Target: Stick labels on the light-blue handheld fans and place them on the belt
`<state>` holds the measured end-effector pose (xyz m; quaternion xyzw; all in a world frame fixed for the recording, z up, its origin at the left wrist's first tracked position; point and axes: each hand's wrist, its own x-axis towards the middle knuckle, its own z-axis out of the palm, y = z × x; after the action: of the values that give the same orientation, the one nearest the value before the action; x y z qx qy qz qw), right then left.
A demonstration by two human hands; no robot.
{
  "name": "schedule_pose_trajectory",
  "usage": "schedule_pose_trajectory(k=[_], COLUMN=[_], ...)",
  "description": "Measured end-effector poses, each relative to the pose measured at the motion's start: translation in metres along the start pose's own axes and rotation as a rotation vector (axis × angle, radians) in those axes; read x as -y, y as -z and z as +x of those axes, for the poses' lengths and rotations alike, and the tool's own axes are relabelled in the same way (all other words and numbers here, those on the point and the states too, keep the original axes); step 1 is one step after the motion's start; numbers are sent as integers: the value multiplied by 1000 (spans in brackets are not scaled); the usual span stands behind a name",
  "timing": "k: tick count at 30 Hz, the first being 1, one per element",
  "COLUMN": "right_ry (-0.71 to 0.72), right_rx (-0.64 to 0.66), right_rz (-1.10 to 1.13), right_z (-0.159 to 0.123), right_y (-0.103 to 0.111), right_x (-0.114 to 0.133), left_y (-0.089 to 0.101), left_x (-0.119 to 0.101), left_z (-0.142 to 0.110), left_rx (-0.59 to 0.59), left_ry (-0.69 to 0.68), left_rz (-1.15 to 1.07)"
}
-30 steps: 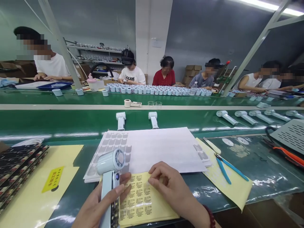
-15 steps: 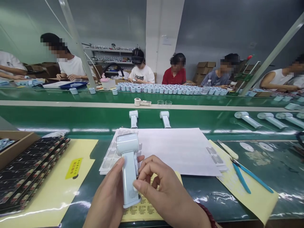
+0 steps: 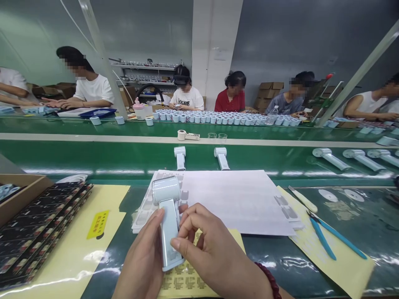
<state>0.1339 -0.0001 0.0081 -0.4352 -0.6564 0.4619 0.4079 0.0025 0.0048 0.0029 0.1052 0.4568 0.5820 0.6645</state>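
Note:
My left hand (image 3: 141,261) grips the handle of a pale blue handheld fan (image 3: 167,216), held upright with its back toward me. My right hand (image 3: 212,249) is curled, its fingertips pressed against the fan's handle on the right side. Under both hands lies a yellow sheet of small printed labels (image 3: 187,280). Just beyond the fan is a stack of white sheets (image 3: 237,199) with grey sticker outlines.
Blue tweezers (image 3: 324,238) and a white-handled tool (image 3: 302,199) lie on yellow paper at right. Dark strips (image 3: 40,224) and a cardboard box (image 3: 21,195) sit at left. Two fans (image 3: 201,158) and more at right ride the green belt (image 3: 93,155). Several people work across it.
One second ago the fan lay face up while my right hand picked at the label sheet. Since then the fan was turned back-side up and my right fingers moved onto its handle.

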Motion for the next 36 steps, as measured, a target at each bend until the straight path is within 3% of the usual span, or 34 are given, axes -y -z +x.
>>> schedule_pose_trajectory(k=[2,7,11,15,17,20,25,31,36], right_ry=[38,96,-21,-30,-3,-6,-69,-143,-274], right_rx=[-16,-46,-46,-57,-106,-244,-559,-674,-632], right_rz=[-43,-77,236,450,324,-58,-681,-1093,-1160], right_z=[0,1,5,8,7,2,-19,-51,-53], right_y=[-1,0,5,11,18,37,83,123,130], right_x=[-1,-2,-2,-5,-7,-18,-67,-125,-129], left_y=[1,5,6,9,11,10,-8,-33,-40], left_x=[0,-3,-6,-11,-18,-39,-88,-123,-124], left_z=[1,-6,-15,-12,-4,17,64,130,196], left_rx=[18,213,274,226,191,134,39,-1,-58], left_ry=[-5,-10,-37,-22,-23,-63,-109,-178,-288], left_rz=[-1,50,195,250,265,320,455,579,670])
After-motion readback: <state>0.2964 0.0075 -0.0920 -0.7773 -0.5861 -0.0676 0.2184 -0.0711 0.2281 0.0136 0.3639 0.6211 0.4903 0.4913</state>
